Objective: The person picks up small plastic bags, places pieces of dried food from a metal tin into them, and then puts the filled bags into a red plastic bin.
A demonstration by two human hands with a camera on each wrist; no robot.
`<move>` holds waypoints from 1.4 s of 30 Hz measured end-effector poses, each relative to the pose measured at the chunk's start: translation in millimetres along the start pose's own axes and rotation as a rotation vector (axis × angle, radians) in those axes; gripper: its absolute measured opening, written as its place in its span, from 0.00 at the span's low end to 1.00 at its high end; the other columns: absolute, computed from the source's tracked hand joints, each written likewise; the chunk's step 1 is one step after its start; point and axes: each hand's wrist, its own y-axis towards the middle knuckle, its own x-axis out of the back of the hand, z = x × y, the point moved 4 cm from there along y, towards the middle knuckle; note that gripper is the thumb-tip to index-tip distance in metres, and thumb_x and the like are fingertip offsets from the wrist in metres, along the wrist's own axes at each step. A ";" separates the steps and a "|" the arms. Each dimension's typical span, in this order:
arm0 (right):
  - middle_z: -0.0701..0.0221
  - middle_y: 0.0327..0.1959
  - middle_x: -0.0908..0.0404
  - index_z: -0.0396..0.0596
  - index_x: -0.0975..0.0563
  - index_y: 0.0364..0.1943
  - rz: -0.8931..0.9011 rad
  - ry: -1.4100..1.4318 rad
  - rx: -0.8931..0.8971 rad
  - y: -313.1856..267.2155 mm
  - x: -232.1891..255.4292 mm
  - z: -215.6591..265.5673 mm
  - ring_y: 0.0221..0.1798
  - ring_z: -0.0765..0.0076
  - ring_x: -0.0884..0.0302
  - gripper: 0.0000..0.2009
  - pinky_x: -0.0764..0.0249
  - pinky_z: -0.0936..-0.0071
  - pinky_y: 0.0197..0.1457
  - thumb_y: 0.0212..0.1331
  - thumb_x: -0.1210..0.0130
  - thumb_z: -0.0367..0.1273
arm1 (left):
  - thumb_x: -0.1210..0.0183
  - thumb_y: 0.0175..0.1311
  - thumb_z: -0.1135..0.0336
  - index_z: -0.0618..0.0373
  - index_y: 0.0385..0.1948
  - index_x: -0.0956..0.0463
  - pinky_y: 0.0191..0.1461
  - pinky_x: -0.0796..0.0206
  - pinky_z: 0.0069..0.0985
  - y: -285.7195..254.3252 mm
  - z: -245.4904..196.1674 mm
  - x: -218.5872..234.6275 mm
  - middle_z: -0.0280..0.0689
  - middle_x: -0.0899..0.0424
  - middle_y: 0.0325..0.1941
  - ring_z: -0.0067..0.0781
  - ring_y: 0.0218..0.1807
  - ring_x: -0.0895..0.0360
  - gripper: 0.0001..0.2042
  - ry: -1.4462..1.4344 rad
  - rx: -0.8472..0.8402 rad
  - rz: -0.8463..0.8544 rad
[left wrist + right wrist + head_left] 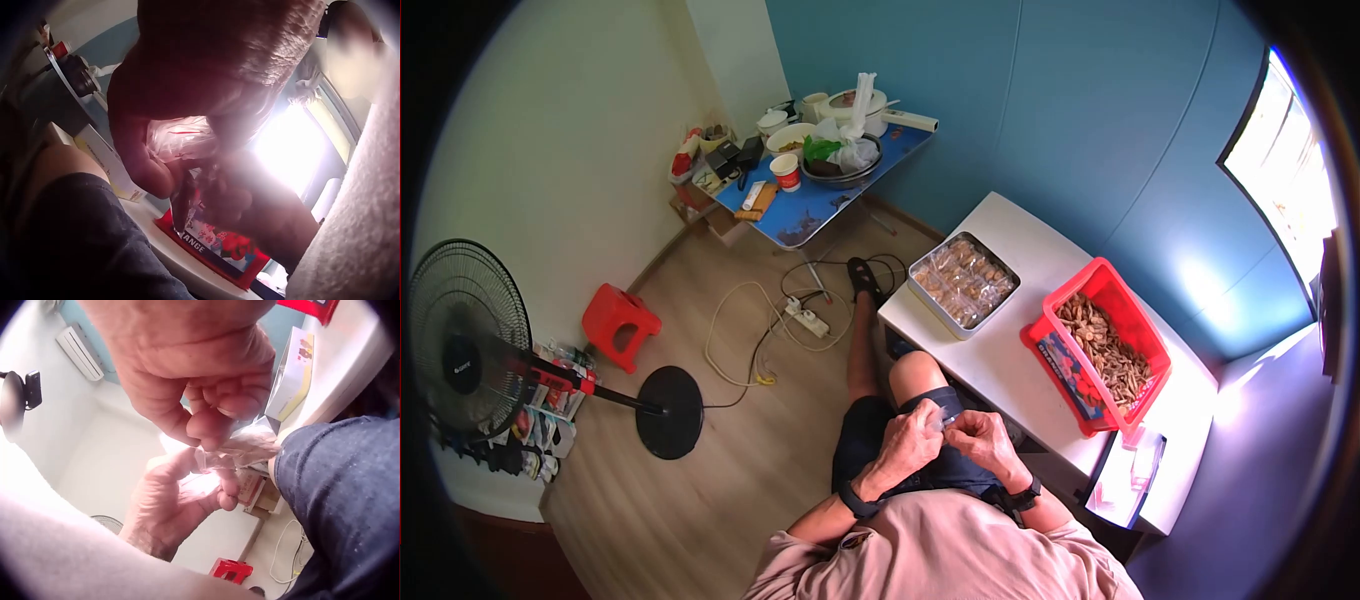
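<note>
Both hands meet above the lap, around a small clear plastic packet (244, 450). The left hand (912, 440) has its fingers curled round the packet, whose crinkled film (181, 137) shows under the palm in the left wrist view. The right hand (985, 442) pinches the packet's edge between thumb and fingertips, as the right wrist view shows. What the packet contains is hard to tell. On the white table (1010, 225), a square tin (965, 283) holds several clear wrapped packets, and a red basket (1052, 365) beside it is heaped with brown, finger-like pieces (1105, 350).
A dark phone or tablet-like panel (1125, 478) lies at the table's near right corner. On the floor are a power strip (807, 318) with cables, a red stool (620, 325) and a standing fan (670, 412). A blue table (800, 225) bears bowls and a cup.
</note>
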 end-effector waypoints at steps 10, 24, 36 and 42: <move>0.74 0.26 0.21 0.41 0.22 0.44 -0.123 0.305 0.043 10.1 32.9 -21.6 0.30 0.80 0.25 0.13 0.30 0.82 0.33 0.68 0.48 0.38 | 0.53 0.66 0.72 0.60 0.33 0.29 0.34 0.30 0.38 34.7 -27.4 -15.3 0.47 0.23 0.30 0.50 0.32 0.21 0.05 -0.290 -0.141 0.006; 0.74 0.18 0.23 0.38 0.20 0.29 -0.600 -0.045 0.279 -7.7 207.9 61.3 0.16 0.83 0.32 0.06 0.38 0.85 0.20 0.61 0.44 0.27 | 0.48 0.62 0.70 0.62 0.35 0.25 0.31 0.30 0.27 155.5 -93.1 -131.5 0.40 0.23 0.27 0.27 0.29 0.23 0.07 -0.714 -0.052 0.256; 0.69 0.14 0.28 0.42 0.24 0.27 -0.493 -0.980 0.400 62.3 305.0 36.2 0.15 0.73 0.36 0.08 0.37 0.69 0.22 0.61 0.47 0.30 | 0.46 0.56 0.60 0.56 0.40 0.32 0.21 0.33 0.18 140.1 -58.6 -137.0 0.31 0.26 0.26 0.19 0.25 0.26 0.14 -1.248 0.100 0.351; 0.69 0.14 0.29 0.41 0.25 0.26 -0.448 -1.239 0.323 95.8 306.7 22.0 0.15 0.73 0.37 0.08 0.38 0.69 0.21 0.61 0.48 0.30 | 0.45 0.51 0.62 0.54 0.31 0.29 0.24 0.35 0.19 112.3 -5.3 -122.6 0.32 0.23 0.24 0.20 0.26 0.26 0.10 -1.263 0.320 0.373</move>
